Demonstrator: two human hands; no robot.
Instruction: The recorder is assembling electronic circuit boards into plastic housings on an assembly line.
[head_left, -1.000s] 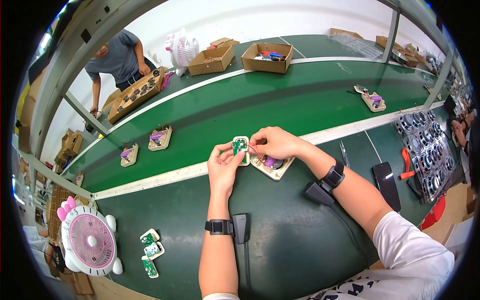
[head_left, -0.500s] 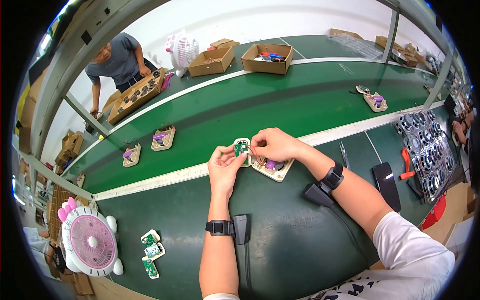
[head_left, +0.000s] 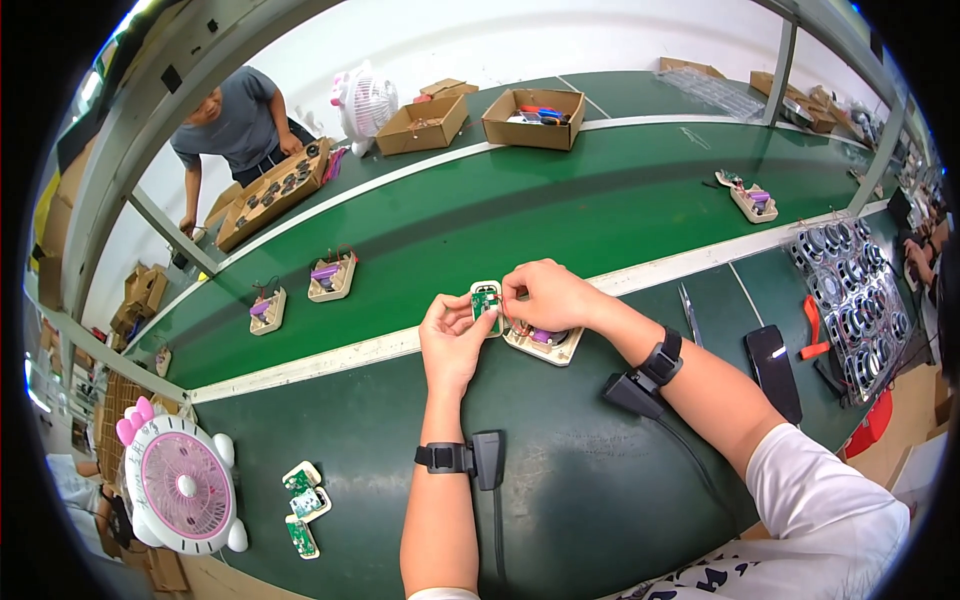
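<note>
The circuit board, seated in its small cream cover, is being held above the far edge of the desk, left of centre. The left hand is closing thumb and fingers on the board and cover. The right hand is pinching the red wires between thumb and forefinger just beside the board's right edge; whether it is also gripping a connector is too small to tell.

The open cream housing, containing a purple cell, is resting at the desk's far edge, below the right hand. The step in hand appears to be positioning the wires at the board. The next move is probably calling for a steady board, a fine pinch and slack in the wires.

Three boards in cream covers are lying toward the desk's left edge, beside a pink-and-white fan. Toward the right edge, tweezers, a black phone, an orange-handled tool and a tray of speakers are lying. Beyond the far edge, three more housings are sitting on the green belt.
</note>
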